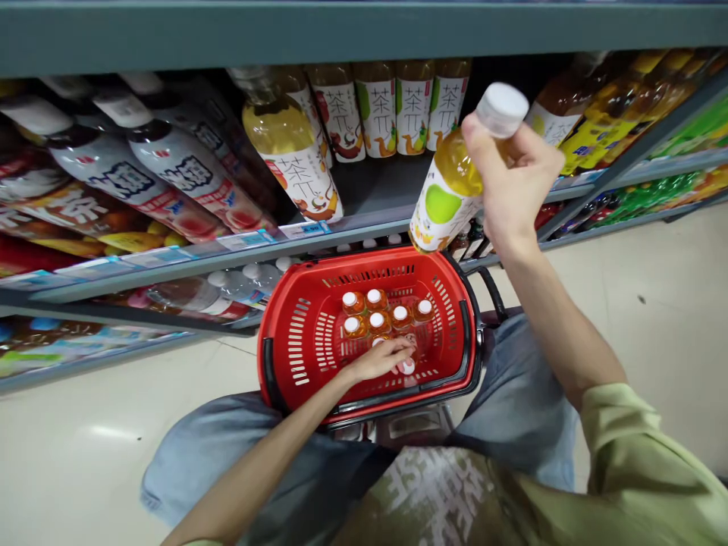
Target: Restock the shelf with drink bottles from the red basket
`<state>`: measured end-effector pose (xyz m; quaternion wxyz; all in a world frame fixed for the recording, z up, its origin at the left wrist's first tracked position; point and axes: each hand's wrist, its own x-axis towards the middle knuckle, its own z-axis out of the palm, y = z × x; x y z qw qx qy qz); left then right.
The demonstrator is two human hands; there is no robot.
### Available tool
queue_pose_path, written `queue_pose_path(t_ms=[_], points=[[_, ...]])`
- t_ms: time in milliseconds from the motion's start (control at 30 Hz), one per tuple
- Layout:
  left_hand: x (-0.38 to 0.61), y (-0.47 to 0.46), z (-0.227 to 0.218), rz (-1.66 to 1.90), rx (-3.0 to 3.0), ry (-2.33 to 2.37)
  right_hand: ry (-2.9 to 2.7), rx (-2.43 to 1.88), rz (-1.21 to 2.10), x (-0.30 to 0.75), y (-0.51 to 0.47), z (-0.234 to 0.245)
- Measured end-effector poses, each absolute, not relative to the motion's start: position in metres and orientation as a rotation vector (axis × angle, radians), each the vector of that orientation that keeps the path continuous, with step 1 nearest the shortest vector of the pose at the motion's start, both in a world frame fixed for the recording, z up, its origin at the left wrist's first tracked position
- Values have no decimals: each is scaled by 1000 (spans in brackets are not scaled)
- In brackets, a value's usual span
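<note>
My right hand [515, 178] is closed round the neck of a tea bottle [447, 197], just under its white cap. The bottle holds yellow liquid, has a white label with a green fruit, and tilts in front of the shelf edge, above the basket's far right corner. Down inside the red shopping basket [307, 303], my left hand [384, 358] has its fingers closed at a white-capped bottle [408, 367] near the front wall. Several more white-capped bottles [376, 321] stand upright together in the basket.
On the shelf [375, 193], a lone tea bottle [299, 163] stands forward of a row of tea bottles [378, 114]. Peach drink bottles [187, 171] fill the left; yellow-labelled bottles [603, 117] stand right. Lower shelves hold more bottles. A black basket handle [492, 292] sticks out rightward.
</note>
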<state>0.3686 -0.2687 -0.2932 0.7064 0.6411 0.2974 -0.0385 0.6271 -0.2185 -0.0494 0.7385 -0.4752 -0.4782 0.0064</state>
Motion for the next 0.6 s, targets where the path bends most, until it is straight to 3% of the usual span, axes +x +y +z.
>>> queue_pose_path(t_ms=[300, 600], points=[[367, -266, -285, -57, 1583, 672, -1033, -1078, -291, 654, -216, -25], [361, -267, -287, -138, 1636, 663, -946, -1068, -307, 674, -188, -39]])
